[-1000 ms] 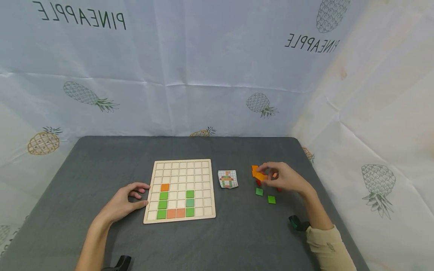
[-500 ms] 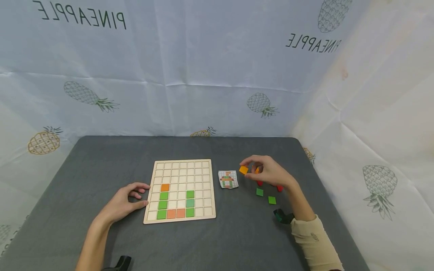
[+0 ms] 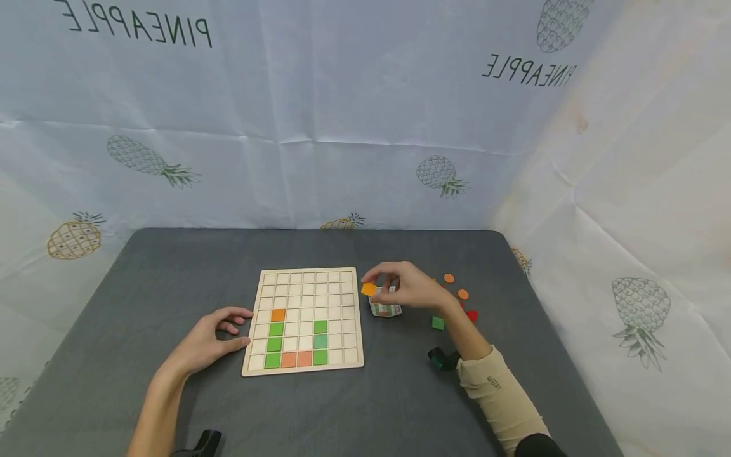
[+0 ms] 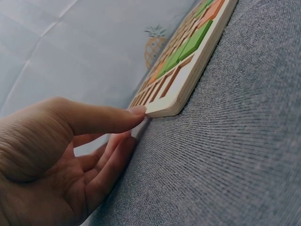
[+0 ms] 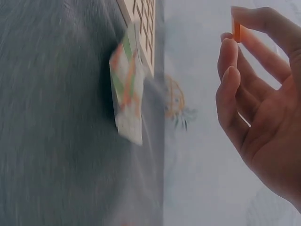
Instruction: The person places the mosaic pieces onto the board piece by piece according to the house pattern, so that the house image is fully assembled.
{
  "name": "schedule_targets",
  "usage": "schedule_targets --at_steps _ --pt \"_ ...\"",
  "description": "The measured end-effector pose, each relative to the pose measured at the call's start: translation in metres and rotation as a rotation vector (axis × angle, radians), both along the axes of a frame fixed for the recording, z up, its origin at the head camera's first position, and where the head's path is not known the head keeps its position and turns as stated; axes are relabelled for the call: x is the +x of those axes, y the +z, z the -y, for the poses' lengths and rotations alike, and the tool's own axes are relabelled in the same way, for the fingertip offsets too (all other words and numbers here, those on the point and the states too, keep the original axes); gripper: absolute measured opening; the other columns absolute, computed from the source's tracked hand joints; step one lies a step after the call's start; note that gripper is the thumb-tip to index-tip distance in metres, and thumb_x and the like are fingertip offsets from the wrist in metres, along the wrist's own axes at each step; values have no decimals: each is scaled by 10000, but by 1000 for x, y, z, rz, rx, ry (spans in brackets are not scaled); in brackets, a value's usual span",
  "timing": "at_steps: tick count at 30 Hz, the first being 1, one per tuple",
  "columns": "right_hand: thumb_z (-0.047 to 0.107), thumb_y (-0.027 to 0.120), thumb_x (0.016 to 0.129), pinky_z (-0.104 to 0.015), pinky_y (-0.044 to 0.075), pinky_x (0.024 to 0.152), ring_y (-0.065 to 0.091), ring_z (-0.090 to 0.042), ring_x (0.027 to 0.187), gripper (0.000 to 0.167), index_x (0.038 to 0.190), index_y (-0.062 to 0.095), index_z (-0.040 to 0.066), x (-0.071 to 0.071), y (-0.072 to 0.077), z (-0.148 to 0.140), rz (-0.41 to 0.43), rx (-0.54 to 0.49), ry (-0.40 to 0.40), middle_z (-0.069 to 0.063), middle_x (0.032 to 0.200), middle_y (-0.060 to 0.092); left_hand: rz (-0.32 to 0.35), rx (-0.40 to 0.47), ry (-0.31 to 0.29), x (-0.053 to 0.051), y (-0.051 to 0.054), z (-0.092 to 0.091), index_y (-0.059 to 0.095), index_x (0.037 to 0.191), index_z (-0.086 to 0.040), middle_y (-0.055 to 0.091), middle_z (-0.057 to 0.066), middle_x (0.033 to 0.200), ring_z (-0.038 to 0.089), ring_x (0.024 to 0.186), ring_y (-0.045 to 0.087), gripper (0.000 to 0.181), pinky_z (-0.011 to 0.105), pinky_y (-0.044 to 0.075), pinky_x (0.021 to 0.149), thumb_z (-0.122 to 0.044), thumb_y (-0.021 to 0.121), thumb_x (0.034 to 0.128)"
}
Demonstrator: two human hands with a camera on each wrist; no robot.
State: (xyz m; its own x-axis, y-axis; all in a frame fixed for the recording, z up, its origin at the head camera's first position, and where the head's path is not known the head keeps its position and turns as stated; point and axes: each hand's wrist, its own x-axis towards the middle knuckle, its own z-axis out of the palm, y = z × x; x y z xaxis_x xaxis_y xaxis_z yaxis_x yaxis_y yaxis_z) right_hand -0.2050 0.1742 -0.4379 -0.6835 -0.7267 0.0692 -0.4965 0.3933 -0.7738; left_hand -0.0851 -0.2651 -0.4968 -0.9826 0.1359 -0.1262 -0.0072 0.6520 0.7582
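Note:
A wooden grid board (image 3: 337, 298) lies on the table, with green, orange and salmon square tiles set in its lower left and middle cells. My left hand (image 3: 208, 336) rests at the board's left edge. In the left wrist view its thumb (image 4: 136, 110) touches the board's corner, the other fingers loosely bent below. My right hand (image 3: 408, 285) pinches an orange square tile (image 3: 368, 289) between thumb and fingertips, just off the board's right edge. Seen from the right wrist, the tile (image 5: 236, 32) is edge-on. A small pattern card (image 3: 386, 310) lies partly hidden under that hand.
Right of the card lie loose pieces: orange round ones (image 3: 463, 294), a red piece (image 3: 471, 315) and a green square tile (image 3: 437, 323). My forearm hides part of this group. A pineapple-print cloth (image 3: 365, 114) hangs behind the grey table (image 3: 320, 419).
My right hand has moved left from the loose pieces to the board's right edge, carrying the orange tile. The left hand and the board have stayed in place.

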Motion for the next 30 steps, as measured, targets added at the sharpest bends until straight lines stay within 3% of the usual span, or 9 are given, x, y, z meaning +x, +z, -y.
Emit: schedule_targets --at_steps 10,23,30 --pt "134 814 963 -329 591 771 698 -72 801 356 1308 745 75 -10 -6 52 18 4 112 -122 1274 757 -16 0 -1 -1 2 0 673 1372 -33 667 141 1228 136 987 597 525 248 499 809 -148 883 905" --pt "138 791 968 -219 578 779 708 -43 814 364 1324 748 72 -15 -19 114 60 58 240 -106 1219 745 -28 3 -7 0 3 -1 672 1370 -19 672 148 1222 131 974 596 528 256 499 798 -135 888 902" --pt "149 803 973 -179 515 748 604 -19 727 329 1297 763 110 -14 -29 144 38 153 272 -70 1172 746 -16 -3 4 0 2 -2 668 1373 -13 671 150 1224 157 987 600 535 253 498 799 -127 888 899"
